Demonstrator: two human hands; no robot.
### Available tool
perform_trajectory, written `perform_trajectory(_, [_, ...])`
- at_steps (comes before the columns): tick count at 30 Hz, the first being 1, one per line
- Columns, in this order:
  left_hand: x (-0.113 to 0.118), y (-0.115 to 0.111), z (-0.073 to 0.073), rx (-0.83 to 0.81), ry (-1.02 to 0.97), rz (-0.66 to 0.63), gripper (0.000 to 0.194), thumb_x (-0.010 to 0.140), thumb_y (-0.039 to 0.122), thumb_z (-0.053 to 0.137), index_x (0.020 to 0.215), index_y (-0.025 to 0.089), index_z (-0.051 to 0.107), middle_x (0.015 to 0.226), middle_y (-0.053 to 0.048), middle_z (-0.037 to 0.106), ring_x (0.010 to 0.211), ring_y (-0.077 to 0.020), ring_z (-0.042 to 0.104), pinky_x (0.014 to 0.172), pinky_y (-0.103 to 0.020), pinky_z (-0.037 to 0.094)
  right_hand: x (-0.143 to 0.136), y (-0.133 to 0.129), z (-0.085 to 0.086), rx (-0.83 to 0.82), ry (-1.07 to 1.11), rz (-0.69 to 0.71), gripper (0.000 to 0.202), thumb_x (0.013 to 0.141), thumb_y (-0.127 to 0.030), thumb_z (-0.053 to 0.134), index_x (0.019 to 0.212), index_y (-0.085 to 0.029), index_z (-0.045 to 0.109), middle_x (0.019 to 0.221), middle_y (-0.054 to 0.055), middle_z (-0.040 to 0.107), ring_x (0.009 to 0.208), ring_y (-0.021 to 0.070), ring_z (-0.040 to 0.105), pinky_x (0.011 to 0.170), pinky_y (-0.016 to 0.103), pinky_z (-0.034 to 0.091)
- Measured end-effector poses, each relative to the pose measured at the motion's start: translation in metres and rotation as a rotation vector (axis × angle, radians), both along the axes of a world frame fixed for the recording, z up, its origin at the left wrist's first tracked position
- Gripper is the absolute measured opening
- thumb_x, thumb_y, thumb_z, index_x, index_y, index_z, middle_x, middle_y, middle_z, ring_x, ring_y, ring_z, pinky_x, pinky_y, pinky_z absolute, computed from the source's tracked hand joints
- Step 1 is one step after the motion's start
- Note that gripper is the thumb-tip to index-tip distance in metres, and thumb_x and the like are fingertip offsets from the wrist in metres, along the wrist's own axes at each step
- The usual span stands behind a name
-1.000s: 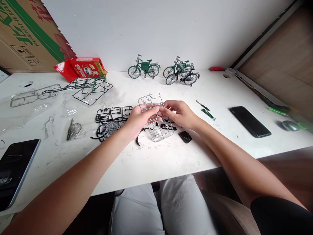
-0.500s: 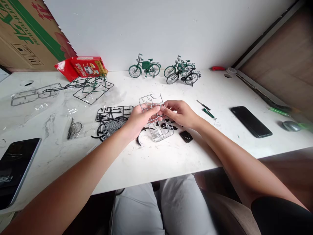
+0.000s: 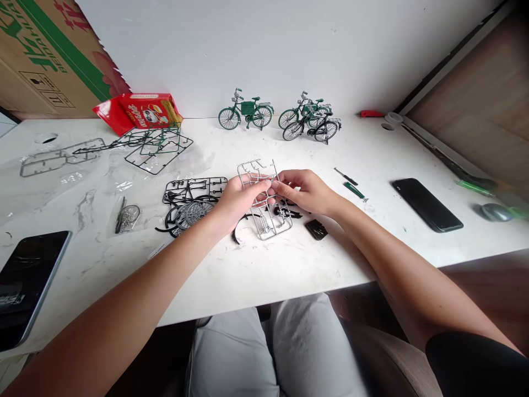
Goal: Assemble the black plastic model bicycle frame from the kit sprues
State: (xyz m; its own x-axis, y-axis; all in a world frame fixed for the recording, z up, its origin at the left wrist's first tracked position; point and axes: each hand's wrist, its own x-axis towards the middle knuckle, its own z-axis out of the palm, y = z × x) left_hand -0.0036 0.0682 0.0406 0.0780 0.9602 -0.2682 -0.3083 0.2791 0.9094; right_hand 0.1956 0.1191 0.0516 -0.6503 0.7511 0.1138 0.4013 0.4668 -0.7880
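Observation:
Over the middle of the table, a silver plastic parts frame (image 3: 264, 220) with small model pieces is held tilted between both hands. My left hand (image 3: 242, 201) is closed on its left side, thumb across the front. My right hand (image 3: 301, 188) pinches at its upper right edge, fingertips meeting the left thumb; any small piece between them is hidden. Below and left lies a black parts frame (image 3: 198, 182) with spoked model wheels (image 3: 190, 216) on it. Black curved pieces (image 3: 236, 231) and a small black rack-like part (image 3: 316, 229) rest under and beside the silver frame.
Model bicycles, one green (image 3: 247, 110) and one black (image 3: 312, 129) among them, stand at the back. A red box (image 3: 144, 113) and used parts frames (image 3: 159, 157) are at left. A screwdriver (image 3: 346, 176), green tweezers-like tool (image 3: 354, 191) and phone (image 3: 427, 204) lie right; another phone (image 3: 33, 281) lies left.
The hands keep the same grip on the silver parts frame, which has turned very slightly. The whole view has shifted a little; nothing was picked up or let go.

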Motion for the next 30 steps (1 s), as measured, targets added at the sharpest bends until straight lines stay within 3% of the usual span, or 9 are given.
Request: perform_trajectory(30, [0.0025,-0.0009,0.0019,-0.010,0.045,0.003,0.010,0.097,0.016,0.072,0.106,0.014,0.067,0.084,-0.005,0.076,0.069,-0.0142,0.075,0.074,-0.029,0.062,0.0034,0.0035,-0.0042,0.025,-0.053,0.006,0.049,0.104,-0.061,0.059,0.081,-0.019,0.065,0.071,-0.001,0.057,0.067,0.0130,0.045,0.063,0.030,0.038])
